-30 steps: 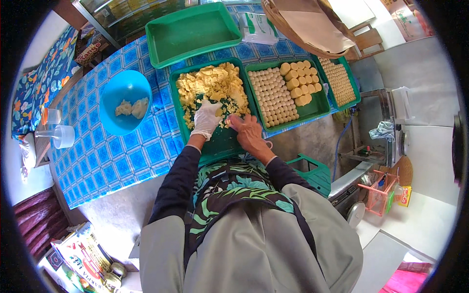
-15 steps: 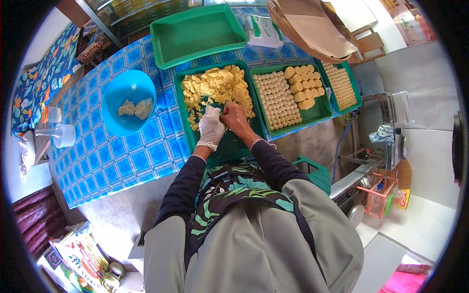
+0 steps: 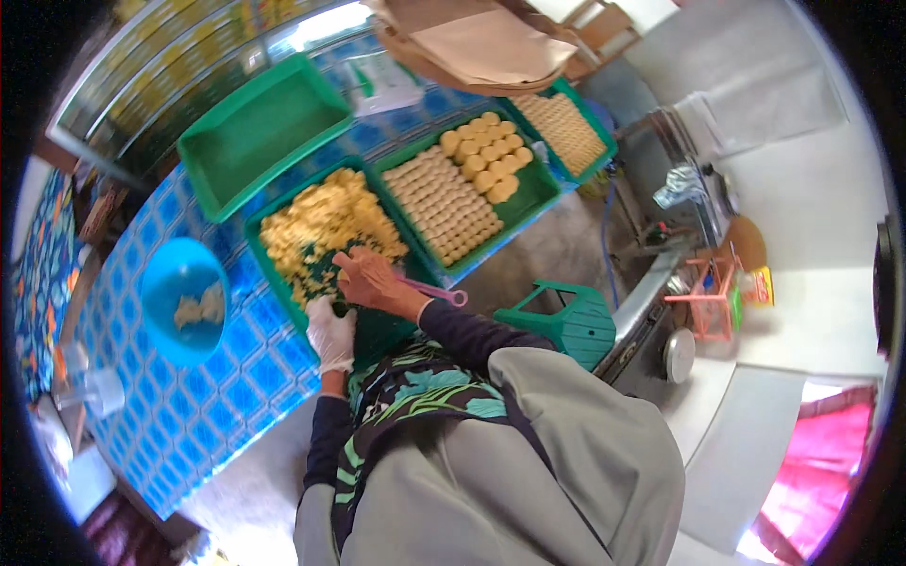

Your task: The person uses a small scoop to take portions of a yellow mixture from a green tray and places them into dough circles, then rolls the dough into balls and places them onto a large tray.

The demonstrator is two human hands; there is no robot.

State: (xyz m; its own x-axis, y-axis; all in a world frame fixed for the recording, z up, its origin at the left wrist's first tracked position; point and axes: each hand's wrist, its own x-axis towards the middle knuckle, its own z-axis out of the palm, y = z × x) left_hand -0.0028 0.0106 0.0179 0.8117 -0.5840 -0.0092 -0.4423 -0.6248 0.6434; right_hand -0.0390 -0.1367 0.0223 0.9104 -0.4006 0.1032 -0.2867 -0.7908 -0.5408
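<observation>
Overhead view of a person at a table covered with a blue checked cloth (image 3: 226,377). The right hand (image 3: 370,280), bare, reaches into the near green tray (image 3: 283,283), fingers curled over the edge of a heap of pale yellow pieces (image 3: 326,226); the fingertips are too small to resolve, so whether it grasps a piece cannot be told. A pink-handled tool (image 3: 436,292) lies just beside the right wrist, its ringed end pointing away from the tray; whether the hand holds it is also unclear. The left hand (image 3: 332,332), in a white glove, rests at the tray's near rim, close beside the right hand, fingers bent; its grip is likewise not discernible.

The yellow pieces fill the far half of this tray, while the near half shows bare green floor. To the right, a second green tray (image 3: 528,203) holds rows of small round tan pieces (image 3: 444,203) and larger yellow rounds (image 3: 486,156). A third tray (image 3: 566,127) beyond it carries closely packed pale pieces. An empty green tray (image 3: 260,132) sits at the far left. A blue bowl (image 3: 179,302) with a few lumps stands well apart to the left. A green plastic stool (image 3: 571,321) stands on the floor to the right of the person.
</observation>
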